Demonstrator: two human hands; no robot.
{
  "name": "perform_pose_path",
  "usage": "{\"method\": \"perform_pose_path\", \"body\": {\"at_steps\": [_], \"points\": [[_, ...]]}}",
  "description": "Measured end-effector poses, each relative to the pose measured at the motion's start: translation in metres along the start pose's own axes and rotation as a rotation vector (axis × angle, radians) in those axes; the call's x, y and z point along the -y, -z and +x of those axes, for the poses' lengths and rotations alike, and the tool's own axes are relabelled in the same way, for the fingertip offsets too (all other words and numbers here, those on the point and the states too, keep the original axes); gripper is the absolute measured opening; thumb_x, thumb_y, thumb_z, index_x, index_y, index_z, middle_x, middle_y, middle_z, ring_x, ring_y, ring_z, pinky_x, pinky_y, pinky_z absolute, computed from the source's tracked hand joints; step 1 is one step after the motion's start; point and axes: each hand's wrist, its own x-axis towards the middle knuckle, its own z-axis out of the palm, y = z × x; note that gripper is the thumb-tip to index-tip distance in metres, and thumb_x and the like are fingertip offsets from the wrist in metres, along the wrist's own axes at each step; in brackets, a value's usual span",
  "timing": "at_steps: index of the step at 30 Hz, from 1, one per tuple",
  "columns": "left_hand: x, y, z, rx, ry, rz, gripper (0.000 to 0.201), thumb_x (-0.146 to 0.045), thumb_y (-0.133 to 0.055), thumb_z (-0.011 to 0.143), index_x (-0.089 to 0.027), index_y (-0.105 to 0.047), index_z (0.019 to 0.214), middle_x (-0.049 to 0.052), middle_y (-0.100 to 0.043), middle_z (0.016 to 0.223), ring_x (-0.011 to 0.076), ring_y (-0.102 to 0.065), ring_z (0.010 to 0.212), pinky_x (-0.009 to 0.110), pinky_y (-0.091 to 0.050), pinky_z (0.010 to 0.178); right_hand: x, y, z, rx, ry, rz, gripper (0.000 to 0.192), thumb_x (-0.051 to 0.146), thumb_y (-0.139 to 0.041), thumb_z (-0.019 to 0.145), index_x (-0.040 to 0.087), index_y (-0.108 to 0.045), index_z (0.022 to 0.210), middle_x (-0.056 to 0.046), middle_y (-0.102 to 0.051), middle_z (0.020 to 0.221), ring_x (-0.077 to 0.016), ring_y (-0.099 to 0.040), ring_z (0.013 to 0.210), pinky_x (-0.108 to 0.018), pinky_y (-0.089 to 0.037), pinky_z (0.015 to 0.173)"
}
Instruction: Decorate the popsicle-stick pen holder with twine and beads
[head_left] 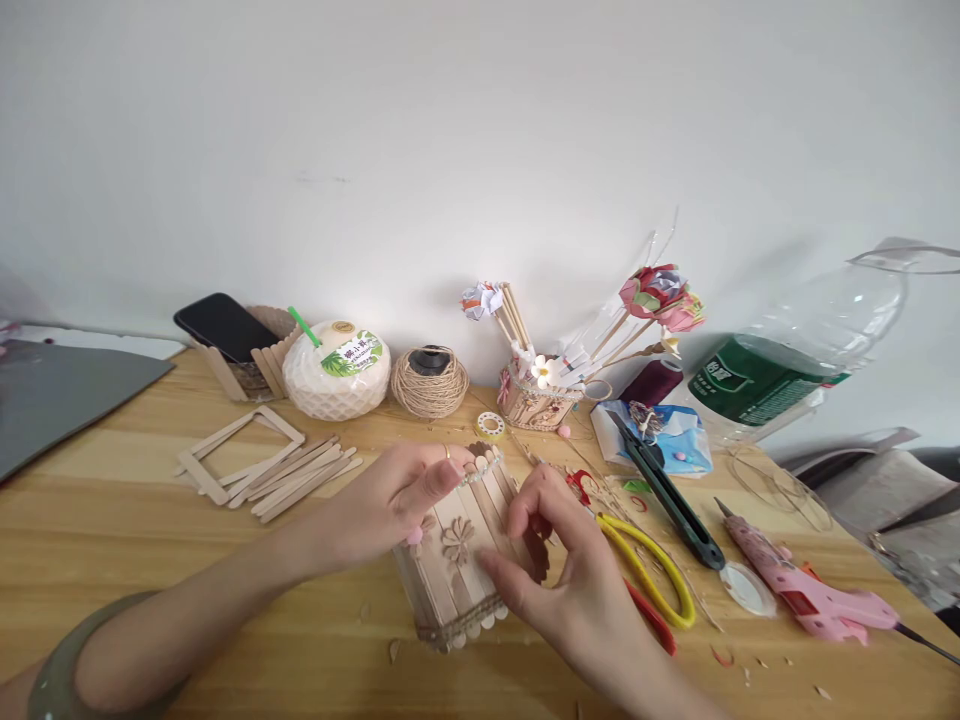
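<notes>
- Low at centre frame, the popsicle-stick box lies on its side on the wooden table.
- Left hand: fingers curled over the box's upper rim, thumb along its side.
- Right hand: thumb and forefinger pinching the box's right edge.
- Right of the hands: yellow-handled scissors, pink glue gun.
- Left: loose craft sticks.
- Behind: twine ball.

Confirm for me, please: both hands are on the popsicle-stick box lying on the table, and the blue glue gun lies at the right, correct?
Not quite: the head view shows the glue gun is pink, not blue. The rest holds: the left hand and right hand are both on the popsicle-stick box lying on the table.
</notes>
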Motion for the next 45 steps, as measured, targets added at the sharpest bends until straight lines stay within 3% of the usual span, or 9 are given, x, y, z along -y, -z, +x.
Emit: {"method": "perform_pose_path", "body": {"at_steps": [10, 18, 25, 32, 45], "points": [[0.008, 0.006, 0.003, 0.021, -0.054, 0.057, 0.062, -0.069, -0.030, 0.080, -0.014, -0.058, 0.071, -0.005, -0.032, 0.058, 0.0099, -0.036, 0.049, 0.019, -0.037, 0.041, -0.012, -0.019, 0.003, -0.022, -0.094, 0.214, 0.026, 0.017, -0.061, 0.072, 0.022, -0.037, 0.064, 0.004, -0.040, 0.066, -0.0121, -0.039, 0.058, -0.024, -0.034, 0.052], [0.008, 0.006, 0.006, 0.031, -0.027, 0.005, 0.060, -0.061, -0.024, 0.087, -0.014, -0.061, 0.077, -0.003, -0.040, 0.059, 0.0081, -0.038, 0.048, 0.017, -0.035, 0.042, -0.009, -0.020, 0.007, -0.019, -0.123, 0.195, 0.026, 0.020, -0.057, 0.071, 0.023, -0.032, 0.064, 0.004, -0.037, 0.066, -0.0133, -0.036, 0.060, -0.026, -0.031, 0.053], [0.010, 0.009, 0.007, 0.021, -0.064, 0.005, 0.059, -0.061, -0.024, 0.087, -0.015, -0.059, 0.074, -0.004, -0.039, 0.058, 0.0076, -0.037, 0.046, 0.016, -0.033, 0.040, -0.008, -0.020, 0.013, -0.027, -0.119, 0.178, 0.023, 0.017, -0.053, 0.067, 0.023, -0.031, 0.063, 0.004, -0.035, 0.065, -0.0128, -0.034, 0.058, -0.026, -0.029, 0.051], [0.013, 0.007, 0.007, 0.008, -0.060, 0.006, 0.059, -0.062, -0.025, 0.086, -0.015, -0.059, 0.074, -0.002, -0.042, 0.061, 0.0090, -0.039, 0.048, 0.018, -0.036, 0.041, -0.013, -0.025, 0.008, -0.023, -0.132, 0.283, 0.026, 0.023, -0.056, 0.074, 0.023, -0.031, 0.067, 0.005, -0.033, 0.068, -0.0115, -0.031, 0.058, -0.025, -0.027, 0.050], [0.012, 0.008, 0.007, -0.012, -0.060, 0.036, 0.063, -0.064, -0.023, 0.085, -0.015, -0.061, 0.076, -0.002, -0.043, 0.059, 0.0089, -0.041, 0.046, 0.019, -0.039, 0.042, -0.009, -0.025, 0.014, -0.067, -0.142, 0.197, 0.025, 0.021, -0.053, 0.070, 0.023, -0.029, 0.065, 0.005, -0.033, 0.066, -0.0118, -0.031, 0.056, -0.025, -0.027, 0.049]]}}
